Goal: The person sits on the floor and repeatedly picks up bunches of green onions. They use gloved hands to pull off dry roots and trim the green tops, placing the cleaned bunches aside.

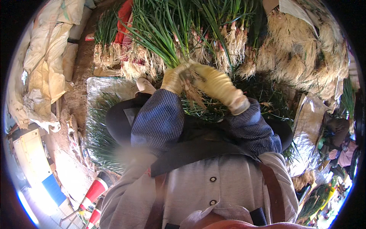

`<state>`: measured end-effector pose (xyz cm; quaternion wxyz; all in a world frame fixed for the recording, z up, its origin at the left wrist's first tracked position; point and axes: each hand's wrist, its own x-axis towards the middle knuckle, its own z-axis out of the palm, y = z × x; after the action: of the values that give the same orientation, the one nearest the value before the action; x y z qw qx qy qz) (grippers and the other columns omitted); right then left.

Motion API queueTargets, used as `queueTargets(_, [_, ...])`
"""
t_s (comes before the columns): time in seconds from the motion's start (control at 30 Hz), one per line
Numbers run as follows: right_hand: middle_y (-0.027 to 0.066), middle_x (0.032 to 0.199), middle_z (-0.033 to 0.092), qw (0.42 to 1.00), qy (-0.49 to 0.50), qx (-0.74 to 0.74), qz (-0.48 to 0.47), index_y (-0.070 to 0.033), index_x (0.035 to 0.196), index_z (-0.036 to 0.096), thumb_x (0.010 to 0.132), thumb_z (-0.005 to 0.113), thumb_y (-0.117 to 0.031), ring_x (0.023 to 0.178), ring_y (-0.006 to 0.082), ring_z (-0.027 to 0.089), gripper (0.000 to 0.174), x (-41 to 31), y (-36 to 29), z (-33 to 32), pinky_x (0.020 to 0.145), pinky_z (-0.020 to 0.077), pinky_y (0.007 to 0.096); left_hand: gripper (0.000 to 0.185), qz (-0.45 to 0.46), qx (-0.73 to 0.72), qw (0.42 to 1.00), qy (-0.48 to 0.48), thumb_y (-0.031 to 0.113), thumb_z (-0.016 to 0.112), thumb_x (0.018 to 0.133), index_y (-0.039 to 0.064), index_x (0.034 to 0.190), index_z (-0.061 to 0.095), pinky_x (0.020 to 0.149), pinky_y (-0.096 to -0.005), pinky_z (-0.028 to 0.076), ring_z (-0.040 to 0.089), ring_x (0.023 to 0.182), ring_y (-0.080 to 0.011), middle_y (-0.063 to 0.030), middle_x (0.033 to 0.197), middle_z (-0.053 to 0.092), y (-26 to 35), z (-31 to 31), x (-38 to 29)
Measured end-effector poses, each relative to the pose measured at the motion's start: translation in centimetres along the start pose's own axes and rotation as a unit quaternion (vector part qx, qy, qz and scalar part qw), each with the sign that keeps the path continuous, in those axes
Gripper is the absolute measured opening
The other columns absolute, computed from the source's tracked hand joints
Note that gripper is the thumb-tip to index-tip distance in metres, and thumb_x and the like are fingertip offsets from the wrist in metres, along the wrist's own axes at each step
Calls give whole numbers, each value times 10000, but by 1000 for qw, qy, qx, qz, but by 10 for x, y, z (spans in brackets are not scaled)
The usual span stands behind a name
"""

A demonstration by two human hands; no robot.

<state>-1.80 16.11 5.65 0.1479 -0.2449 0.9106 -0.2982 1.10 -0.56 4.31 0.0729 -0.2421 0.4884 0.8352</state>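
Observation:
My left hand, in a pale work glove, is closed around a small bunch of green onions. The leaves rise up and to the left, and the stringy roots hang below between the hands. Against the bunch's stem ends lies my right hand, gloved too and blurred; its fingers are partly hidden, so its hold cannot be told. Just beyond both hands stand rows of green onions with white roots and reddish stems.
A thick mass of roots fills the upper right. Cut green leaves lie at the left on silvery sheeting. Pale sacks line the far left. Red and white cones are at lower left.

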Motion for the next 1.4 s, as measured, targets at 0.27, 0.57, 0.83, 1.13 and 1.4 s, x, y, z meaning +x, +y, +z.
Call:
queueTargets(0.27, [118,971,696,861,41,502,73,-29,1086,645,894,645,-428,782,234,640,443,54,-9,-6,804,521,334,299,21,-19,997,-67,172,707,792,21,1026,598,502,-235,491,585,618,-110,-38,781,626,0,3,2])
queueTargets(0.57, [76,790,688,973,72,203,82,-81,940,640,953,571,-356,683,150,629,284,24,22,-69,630,555,316,296,5,-113,986,-125,103,684,806,-28,1060,606,540,-187,484,564,611,-80,-3,728,597,2,-20,9])
queueTargets(0.83, [262,1467,340,904,-27,423,-53,4,1492,152,795,722,-467,1330,370,401,1016,57,-12,-72,1081,388,465,435,6,-181,930,-319,156,656,841,-85,1168,502,528,-230,416,467,559,-63,12,674,513,-7,-18,21])
queueTargets(1.13, [121,840,670,995,-54,-68,47,4,979,645,935,538,-154,745,238,683,196,65,-38,-68,636,568,386,423,-17,-197,963,-185,122,711,778,-40,1123,526,554,-249,482,508,538,-103,-17,678,531,2,-1,5])
queueTargets(1.4, [81,1031,671,951,-104,267,113,-103,969,692,949,526,-355,805,155,605,302,-7,27,-113,602,508,247,474,-8,-283,906,-314,125,737,750,-83,1126,538,489,-205,473,503,534,-78,-96,830,607,-12,-33,30])
